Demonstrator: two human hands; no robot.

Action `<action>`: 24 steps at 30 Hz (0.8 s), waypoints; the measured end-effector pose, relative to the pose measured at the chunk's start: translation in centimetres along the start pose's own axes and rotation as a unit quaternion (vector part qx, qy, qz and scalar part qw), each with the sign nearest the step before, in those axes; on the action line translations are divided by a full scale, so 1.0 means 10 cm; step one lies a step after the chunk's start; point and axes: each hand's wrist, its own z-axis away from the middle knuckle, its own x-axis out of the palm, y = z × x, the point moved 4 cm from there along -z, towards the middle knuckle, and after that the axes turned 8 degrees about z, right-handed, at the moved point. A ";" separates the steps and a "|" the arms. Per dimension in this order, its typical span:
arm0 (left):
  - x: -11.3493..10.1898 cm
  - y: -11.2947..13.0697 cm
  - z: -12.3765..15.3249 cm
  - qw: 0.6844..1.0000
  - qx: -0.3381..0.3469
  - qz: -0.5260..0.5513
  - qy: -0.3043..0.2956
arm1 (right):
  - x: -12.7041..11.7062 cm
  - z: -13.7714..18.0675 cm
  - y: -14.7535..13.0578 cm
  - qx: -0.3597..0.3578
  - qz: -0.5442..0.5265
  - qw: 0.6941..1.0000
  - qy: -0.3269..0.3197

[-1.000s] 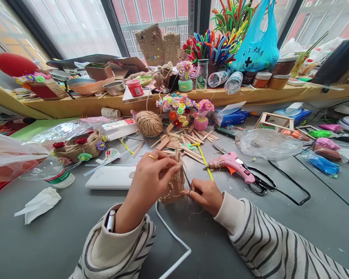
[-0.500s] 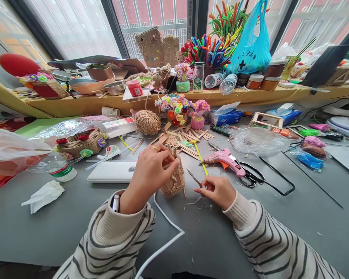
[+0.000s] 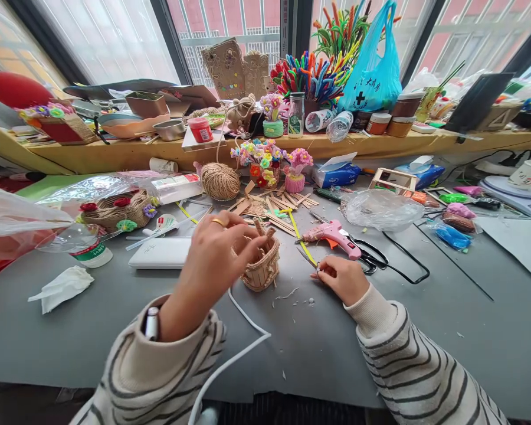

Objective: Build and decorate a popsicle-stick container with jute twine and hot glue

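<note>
A small basket [image 3: 261, 268] of wooden strips and twine stands upright on the grey table [image 3: 318, 366], its woven rim and handle piece partly hidden by fingers. My left hand [image 3: 219, 251] is at the basket's left side, thumb and fingers apart by the rim; I see nothing gripped in it. To the right, my right hand [image 3: 343, 277] grips a small pair of scissors [image 3: 308, 257] low by the table, blades pointing up and left. A pink glue gun [image 3: 336, 236] lies just beyond that hand, with black-handled scissors [image 3: 371, 257] beside it.
Wooden sticks [image 3: 287, 206] lie scattered behind the basket, near a twine ball [image 3: 220, 181] and flower pots. A white power bank [image 3: 159, 254] is at left; a white cable [image 3: 248, 342] runs in front. Thread scraps and a clear plastic bag [image 3: 380, 209] are on the right.
My left fingers have come apart from their pinch at the basket's top, and the basket now shows more of its rim. My right hand with the scissors has moved right, away from it.
</note>
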 end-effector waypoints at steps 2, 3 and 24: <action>-0.15 -0.13 0.03 0.999 0.023 0.008 0.024 | -0.05 0.01 0.04 0.005 0.013 1.000 0.011; -0.20 -0.20 0.04 0.999 0.033 0.009 0.025 | -0.07 0.02 0.07 0.007 0.021 1.000 0.017; -0.06 -0.51 0.17 0.988 -0.013 0.146 -0.043 | -0.45 -0.03 -0.77 -0.261 -0.073 0.953 0.135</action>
